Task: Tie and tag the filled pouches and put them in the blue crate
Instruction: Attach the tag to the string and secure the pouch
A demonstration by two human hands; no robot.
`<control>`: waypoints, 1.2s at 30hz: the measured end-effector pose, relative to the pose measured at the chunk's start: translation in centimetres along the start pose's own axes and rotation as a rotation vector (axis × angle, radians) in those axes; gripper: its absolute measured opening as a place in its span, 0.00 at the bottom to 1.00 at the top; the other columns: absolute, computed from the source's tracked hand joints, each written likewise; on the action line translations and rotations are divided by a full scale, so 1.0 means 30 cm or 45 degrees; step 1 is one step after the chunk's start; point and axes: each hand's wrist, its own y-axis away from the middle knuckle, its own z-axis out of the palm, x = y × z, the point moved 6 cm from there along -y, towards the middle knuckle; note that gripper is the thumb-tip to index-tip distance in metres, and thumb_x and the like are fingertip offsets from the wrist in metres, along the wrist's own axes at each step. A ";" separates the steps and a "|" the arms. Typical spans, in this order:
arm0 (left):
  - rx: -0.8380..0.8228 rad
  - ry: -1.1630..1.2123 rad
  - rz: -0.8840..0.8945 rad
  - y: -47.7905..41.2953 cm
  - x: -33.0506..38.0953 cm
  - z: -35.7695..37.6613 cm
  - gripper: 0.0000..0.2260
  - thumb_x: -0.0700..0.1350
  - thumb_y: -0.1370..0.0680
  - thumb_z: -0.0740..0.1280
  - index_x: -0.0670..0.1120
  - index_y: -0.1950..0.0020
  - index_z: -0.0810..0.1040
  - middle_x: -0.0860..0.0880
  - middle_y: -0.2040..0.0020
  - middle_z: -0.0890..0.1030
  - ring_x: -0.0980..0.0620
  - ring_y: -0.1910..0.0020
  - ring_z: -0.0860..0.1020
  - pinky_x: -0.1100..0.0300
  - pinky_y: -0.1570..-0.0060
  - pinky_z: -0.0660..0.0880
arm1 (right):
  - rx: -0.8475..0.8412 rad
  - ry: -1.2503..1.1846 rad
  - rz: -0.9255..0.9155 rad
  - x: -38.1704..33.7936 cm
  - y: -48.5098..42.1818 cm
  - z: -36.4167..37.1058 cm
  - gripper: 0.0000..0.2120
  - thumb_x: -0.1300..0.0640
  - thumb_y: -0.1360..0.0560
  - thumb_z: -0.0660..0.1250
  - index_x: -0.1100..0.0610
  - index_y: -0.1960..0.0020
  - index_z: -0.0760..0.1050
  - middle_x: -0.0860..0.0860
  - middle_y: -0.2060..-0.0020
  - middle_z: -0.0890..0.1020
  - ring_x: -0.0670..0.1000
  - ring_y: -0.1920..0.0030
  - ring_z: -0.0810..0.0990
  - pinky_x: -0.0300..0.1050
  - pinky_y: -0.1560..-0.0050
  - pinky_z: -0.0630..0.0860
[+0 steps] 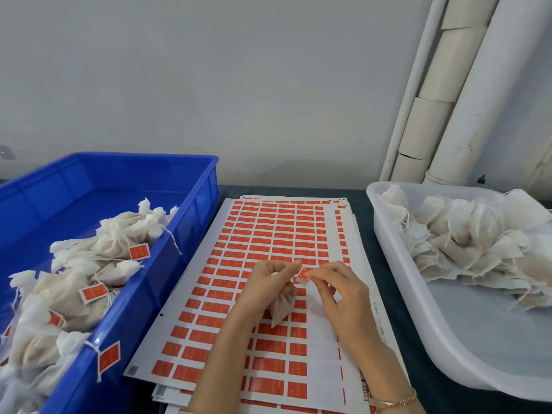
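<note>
You're tagging: left hand (268, 283) grips the pouch (280, 310), right hand (336, 292) pinches the red tag (302, 275); seal it, then blue crate (143, 294) at nine o'clock.

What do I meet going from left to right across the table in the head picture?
Blue crate with tagged pouches → left hand gripping a pouch → red tag → right hand pinching that tag → white tub of untagged pouches. The label sheets spread under both hands, so no place for them.
</note>
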 end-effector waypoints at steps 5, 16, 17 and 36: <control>-0.004 0.009 -0.020 0.000 -0.003 0.000 0.17 0.54 0.23 0.68 0.53 0.72 0.77 0.51 0.75 0.75 0.58 0.75 0.72 0.67 0.68 0.71 | -0.021 0.018 0.004 0.006 0.001 0.002 0.09 0.50 0.26 0.65 0.47 0.48 0.80 0.36 0.49 0.75 0.35 0.49 0.76 0.23 0.46 0.69; 0.071 0.015 -0.025 -0.011 -0.019 -0.014 0.10 0.53 0.24 0.69 0.49 0.61 0.82 0.53 0.74 0.76 0.59 0.75 0.74 0.65 0.65 0.74 | -0.021 0.034 0.112 0.031 0.000 0.003 0.09 0.58 0.26 0.69 0.48 0.48 0.80 0.38 0.48 0.76 0.35 0.50 0.75 0.23 0.46 0.67; 0.079 0.012 -0.016 -0.013 -0.019 -0.014 0.10 0.53 0.24 0.69 0.47 0.59 0.82 0.54 0.74 0.77 0.60 0.75 0.74 0.65 0.65 0.74 | 0.014 0.022 0.139 0.032 -0.002 -0.002 0.11 0.59 0.26 0.69 0.47 0.47 0.79 0.38 0.48 0.77 0.35 0.50 0.75 0.22 0.47 0.67; -0.013 -0.167 0.220 -0.012 0.010 0.018 0.02 0.51 0.28 0.74 0.56 0.60 0.82 0.59 0.66 0.82 0.62 0.65 0.80 0.74 0.67 0.73 | 0.008 -0.336 0.579 0.071 -0.014 -0.002 0.04 0.51 0.25 0.69 0.44 0.51 0.78 0.38 0.54 0.80 0.42 0.53 0.80 0.26 0.58 0.71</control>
